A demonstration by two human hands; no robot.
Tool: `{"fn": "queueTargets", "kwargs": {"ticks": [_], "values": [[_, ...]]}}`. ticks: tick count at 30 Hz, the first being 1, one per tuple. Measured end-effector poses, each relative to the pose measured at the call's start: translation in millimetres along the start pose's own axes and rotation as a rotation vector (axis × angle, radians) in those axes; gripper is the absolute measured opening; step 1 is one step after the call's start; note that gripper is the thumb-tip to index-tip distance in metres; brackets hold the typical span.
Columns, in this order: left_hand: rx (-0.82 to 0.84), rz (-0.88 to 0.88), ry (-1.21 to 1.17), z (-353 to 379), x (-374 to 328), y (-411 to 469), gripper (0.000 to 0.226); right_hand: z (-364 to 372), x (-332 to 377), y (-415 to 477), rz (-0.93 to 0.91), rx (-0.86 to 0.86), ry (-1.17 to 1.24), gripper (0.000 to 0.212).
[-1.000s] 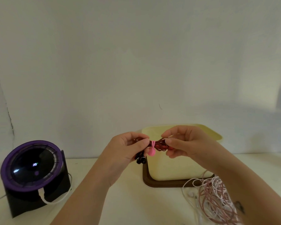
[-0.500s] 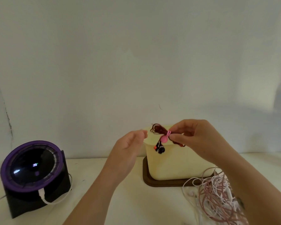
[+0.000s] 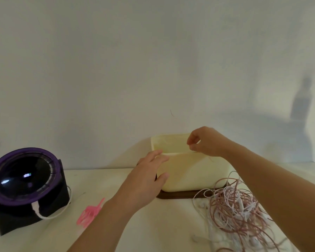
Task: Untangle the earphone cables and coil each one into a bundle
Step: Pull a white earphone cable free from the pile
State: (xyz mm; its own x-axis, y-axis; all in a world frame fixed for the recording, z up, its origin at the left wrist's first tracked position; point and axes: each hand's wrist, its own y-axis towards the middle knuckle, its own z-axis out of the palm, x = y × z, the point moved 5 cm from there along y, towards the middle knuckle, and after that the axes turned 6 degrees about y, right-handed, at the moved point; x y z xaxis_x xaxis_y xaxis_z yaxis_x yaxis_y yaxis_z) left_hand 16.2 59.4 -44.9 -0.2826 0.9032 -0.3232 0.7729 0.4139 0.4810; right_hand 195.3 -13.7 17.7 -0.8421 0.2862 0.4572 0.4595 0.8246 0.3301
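Right grip (image 3: 205, 142) hovering above cream box (image 3: 189, 171), fingers loosely parted, empty. I am no longer pinching red bundle: presumably dropped inside, unseen. Left grip (image 3: 147, 177) spread, touching box. Tangle (image 3: 238, 208) waiting on bench below right grip.

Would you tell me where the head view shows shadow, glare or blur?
Head view: a tall shadow on the wall at right; glare spots on the dome of the purple-rimmed device; the right hand slightly blurred; tangled earphone cables soft near the bottom edge.
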Motion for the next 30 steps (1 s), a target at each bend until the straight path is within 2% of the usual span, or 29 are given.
{"fn": "queueTargets", "kwargs": {"ticks": [3, 7, 11, 14, 16, 20, 22, 25, 28, 30], "values": [[0.003, 0.000, 0.011, 0, 0, -1, 0.045, -8, 3, -15, -0.027, -0.009, 0.025, 0.013], [-0.025, 0.002, 0.031, -1, -7, -2, 0.041, -28, 6, -54, -0.101, -0.086, 0.029, 0.006], [-0.070, 0.120, -0.022, -1, -40, -7, 0.030, -51, -10, -99, -0.117, -0.157, 0.024, 0.008], [-0.089, 0.251, -0.098, 5, -73, -15, 0.020, -54, -30, -124, -0.042, -0.020, 0.038, 0.010], [-0.085, 0.336, -0.123, 14, -96, -21, 0.019, -46, -44, -139, -0.019, 0.121, -0.055, 0.011], [-0.132, 0.506, -0.055, 26, -130, -28, 0.022, -15, -56, -151, -0.107, 0.256, -0.263, 0.029], [-0.096, 0.572, 0.055, 33, -141, -25, 0.023, 0, -58, -152, -0.173, 0.286, -0.391, 0.028], [0.063, 0.539, 0.250, 44, -142, -17, 0.032, 4, -56, -144, -0.202, 0.286, -0.448, 0.023], [0.170, 0.444, 0.346, 45, -128, -8, 0.030, -25, -47, -131, -0.131, 0.214, -0.197, 0.020], [0.149, 0.362, 0.250, 31, -125, 0, 0.027, -53, -35, -121, -0.121, 0.132, -0.091, 0.019]]}}
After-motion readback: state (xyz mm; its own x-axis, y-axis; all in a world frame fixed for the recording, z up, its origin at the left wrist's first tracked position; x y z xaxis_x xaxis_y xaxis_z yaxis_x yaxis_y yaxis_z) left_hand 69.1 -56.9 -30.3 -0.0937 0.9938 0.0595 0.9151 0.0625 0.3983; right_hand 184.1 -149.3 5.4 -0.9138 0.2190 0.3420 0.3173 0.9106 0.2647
